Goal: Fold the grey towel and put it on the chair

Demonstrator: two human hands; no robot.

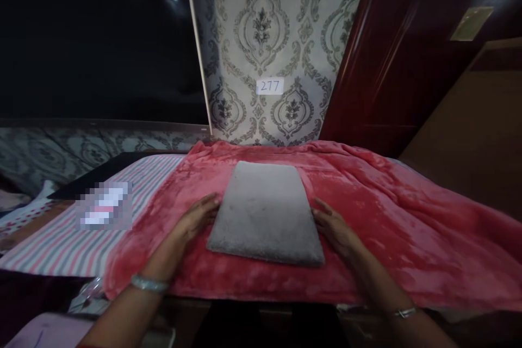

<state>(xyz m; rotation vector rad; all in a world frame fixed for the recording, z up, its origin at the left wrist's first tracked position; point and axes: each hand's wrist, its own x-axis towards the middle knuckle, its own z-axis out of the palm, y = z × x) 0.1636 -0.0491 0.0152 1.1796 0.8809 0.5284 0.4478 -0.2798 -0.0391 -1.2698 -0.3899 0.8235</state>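
Observation:
A flat grey plush mat (pixel 267 212), roughly rectangular, lies on a red fleece blanket (pixel 359 201). Beside its left edge is my left hand (pixel 198 218), fingers stretched toward the mat and at or near its side. My right hand (pixel 332 227) is at the mat's right edge, fingers extended and slightly apart. Neither hand grips the mat; whether the fingertips touch it is hard to tell. A pale bangle (pixel 149 283) circles my left wrist, and a thin bracelet (pixel 405 312) my right.
Left of the blanket lies a striped cloth (pixel 81 244) with a pixelated object (pixel 104 206) on it. Behind stand a large dark screen (pixel 98 38) and a patterned wall with a paper label (pixel 269 86) reading 277. A dark red glossy panel (pixel 379 54) and a brown box (pixel 473 125) rise at right.

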